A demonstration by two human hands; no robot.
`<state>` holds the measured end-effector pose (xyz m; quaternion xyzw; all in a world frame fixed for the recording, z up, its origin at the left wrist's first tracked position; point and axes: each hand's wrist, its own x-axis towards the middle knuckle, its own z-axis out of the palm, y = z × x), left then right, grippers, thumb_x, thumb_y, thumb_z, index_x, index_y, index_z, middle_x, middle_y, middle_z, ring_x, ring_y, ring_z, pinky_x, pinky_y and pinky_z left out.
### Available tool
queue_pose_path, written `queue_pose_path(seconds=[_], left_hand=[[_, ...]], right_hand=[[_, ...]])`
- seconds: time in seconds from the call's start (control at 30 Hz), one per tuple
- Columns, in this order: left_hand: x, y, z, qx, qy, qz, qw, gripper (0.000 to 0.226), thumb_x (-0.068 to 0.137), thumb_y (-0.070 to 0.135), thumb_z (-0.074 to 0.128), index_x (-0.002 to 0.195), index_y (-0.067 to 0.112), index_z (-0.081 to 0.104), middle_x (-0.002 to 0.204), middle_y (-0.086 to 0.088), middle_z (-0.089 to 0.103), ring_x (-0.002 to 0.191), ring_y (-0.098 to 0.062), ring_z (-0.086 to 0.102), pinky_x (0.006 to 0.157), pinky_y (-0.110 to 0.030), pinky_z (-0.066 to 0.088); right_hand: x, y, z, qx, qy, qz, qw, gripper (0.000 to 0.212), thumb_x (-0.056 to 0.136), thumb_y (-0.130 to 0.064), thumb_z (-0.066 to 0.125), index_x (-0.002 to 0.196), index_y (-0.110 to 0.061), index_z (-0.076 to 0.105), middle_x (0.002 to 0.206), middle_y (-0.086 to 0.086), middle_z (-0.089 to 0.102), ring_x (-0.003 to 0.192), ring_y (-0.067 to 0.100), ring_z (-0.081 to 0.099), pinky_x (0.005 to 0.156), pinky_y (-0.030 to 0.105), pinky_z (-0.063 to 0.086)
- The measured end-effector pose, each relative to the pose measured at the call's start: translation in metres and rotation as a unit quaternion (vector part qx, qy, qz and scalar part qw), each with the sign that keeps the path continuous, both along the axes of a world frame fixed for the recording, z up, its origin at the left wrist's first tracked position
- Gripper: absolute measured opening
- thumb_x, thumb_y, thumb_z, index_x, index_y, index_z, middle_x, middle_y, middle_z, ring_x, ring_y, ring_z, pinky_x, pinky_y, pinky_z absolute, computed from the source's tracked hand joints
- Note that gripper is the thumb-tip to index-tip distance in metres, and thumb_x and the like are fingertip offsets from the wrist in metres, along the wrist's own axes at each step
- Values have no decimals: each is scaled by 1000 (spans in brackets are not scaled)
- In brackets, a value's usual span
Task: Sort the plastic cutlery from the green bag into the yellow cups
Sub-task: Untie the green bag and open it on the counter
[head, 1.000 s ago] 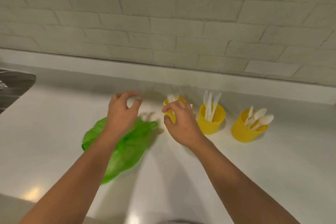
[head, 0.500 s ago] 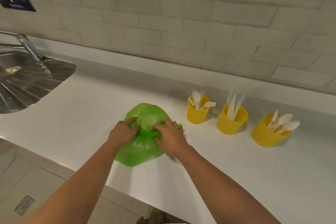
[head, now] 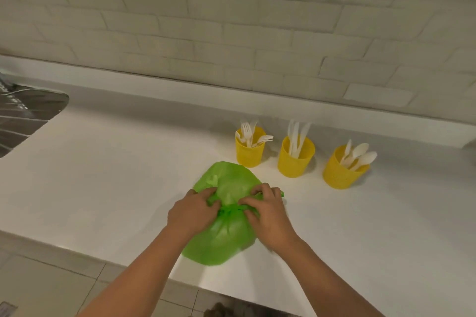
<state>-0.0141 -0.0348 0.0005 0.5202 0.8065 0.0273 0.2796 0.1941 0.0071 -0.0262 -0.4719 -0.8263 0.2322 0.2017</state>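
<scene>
I see both hands on the green bag, which lies flat on the white counter near its front edge. Left hand & right hand have fingers curled shut, pinching a bunched ridge of plastic across the bag's middle — fingertips nearly meet there. Behind the bag, 3 yellow cups in a row: forks cup just beside the bag, knives cup, spoons cup — all upright w/ white cutlery inside.
</scene>
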Motion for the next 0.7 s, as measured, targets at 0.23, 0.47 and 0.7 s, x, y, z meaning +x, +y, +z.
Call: queue_pose_path(seconds=[0.23, 0.47, 0.7], left_hand=[[90, 14, 18, -66, -25, -64, 995, 79, 87, 85, 21, 154, 46, 33, 158, -9, 41, 141, -34, 45, 112, -44, 39], [171, 23, 31, -66, -35, -143, 987, 84, 89, 85, 22, 155, 36, 37, 156, -8, 47, 140, -31, 48, 107, -39, 39], [189, 34, 41, 7, 67, -149, 986, 56, 92, 75, 31, 127, 44, 60, 131, -2, 62, 127, -29, 54, 111, -55, 25]], right_hand=[[99, -2, -1, 32, 45, -111, 992, 28, 90, -14, 72, 108, -35, 79, 113, -4, 52, 106, 19, 39, 94, 26, 33], [166, 16, 9, 31, 20, -152, 988, 30, 90, -11, 72, 107, -34, 79, 119, 3, 57, 113, 25, 41, 99, 31, 35], [194, 12, 20, 44, 75, -192, 977, 75, 74, 14, 49, 135, -27, 61, 138, 6, 43, 125, 25, 41, 108, 33, 36]])
